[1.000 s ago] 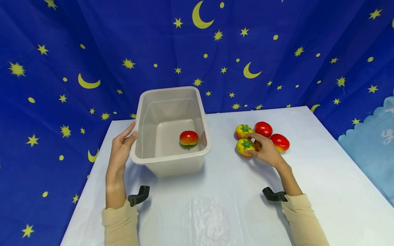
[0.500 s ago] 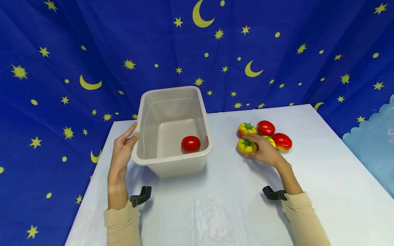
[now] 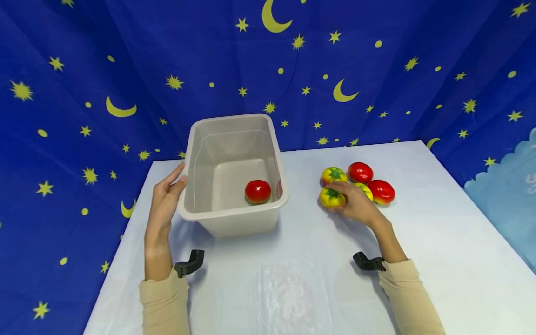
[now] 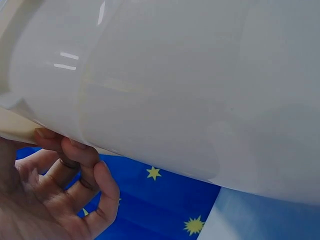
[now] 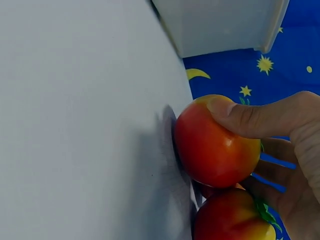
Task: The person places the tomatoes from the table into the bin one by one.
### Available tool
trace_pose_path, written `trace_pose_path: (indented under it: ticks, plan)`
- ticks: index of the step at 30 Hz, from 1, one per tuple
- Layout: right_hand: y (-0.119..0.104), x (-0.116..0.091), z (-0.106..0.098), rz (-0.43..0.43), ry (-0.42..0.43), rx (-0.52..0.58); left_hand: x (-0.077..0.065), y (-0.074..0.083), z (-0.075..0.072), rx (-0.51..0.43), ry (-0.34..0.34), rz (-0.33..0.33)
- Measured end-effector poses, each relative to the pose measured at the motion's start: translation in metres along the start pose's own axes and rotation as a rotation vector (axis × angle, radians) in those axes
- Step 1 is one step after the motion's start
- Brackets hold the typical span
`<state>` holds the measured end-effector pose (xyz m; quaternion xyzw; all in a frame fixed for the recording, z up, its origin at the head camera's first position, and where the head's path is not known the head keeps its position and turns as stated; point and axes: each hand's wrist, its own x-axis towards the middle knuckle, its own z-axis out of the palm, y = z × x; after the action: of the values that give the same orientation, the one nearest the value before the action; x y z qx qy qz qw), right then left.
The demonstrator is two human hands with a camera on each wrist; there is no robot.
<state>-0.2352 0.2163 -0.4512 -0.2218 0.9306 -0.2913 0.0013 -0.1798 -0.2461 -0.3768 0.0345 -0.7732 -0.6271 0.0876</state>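
Note:
A grey plastic bin (image 3: 234, 223) stands on the table with one red tomato (image 3: 257, 191) lying inside. My left hand (image 3: 164, 200) holds the bin's left rim; in the left wrist view its curled fingers (image 4: 105, 192) meet the outer wall. To the right, my right hand (image 3: 356, 204) grips a yellow and red tomato (image 3: 332, 198) with a green calyx. The right wrist view shows the thumb on this tomato (image 5: 217, 145) and the other fingers behind it, close against the table.
Around the right hand lie another yellow tomato (image 3: 334, 175), two red tomatoes (image 3: 360, 172) and one partly hidden tomato (image 3: 364, 190). A white cloth (image 3: 284, 288) covers the table. Behind it hangs a blue curtain (image 3: 234, 46) with yellow moons and stars.
My right fingers have closed around the front yellow tomato. The tomato in the bin has rolled over, its red side now up. My left hand has stayed at the rim.

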Motion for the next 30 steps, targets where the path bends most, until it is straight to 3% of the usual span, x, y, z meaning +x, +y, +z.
trace_pose_path:
  ticks: [10, 16, 24, 30]
  plan:
    - [-0.004, 0.003, -0.003, -0.036, 0.016, 0.03, 0.0, 0.0, 0.0, -0.016, 0.002, 0.006]
    - [-0.004, -0.002, -0.005, -0.067, 0.09, 0.073, 0.0, -0.002, 0.001, -0.003, -0.016, -0.009]
    - [-0.009, -0.001, -0.014, -0.016, 0.143, 0.18, 0.001, -0.002, -0.001, -0.016, 0.002, -0.011]
    - [-0.019, -0.002, -0.024, -0.027, 0.222, 0.372, 0.004, -0.001, 0.002, -0.047, 0.005, -0.006]
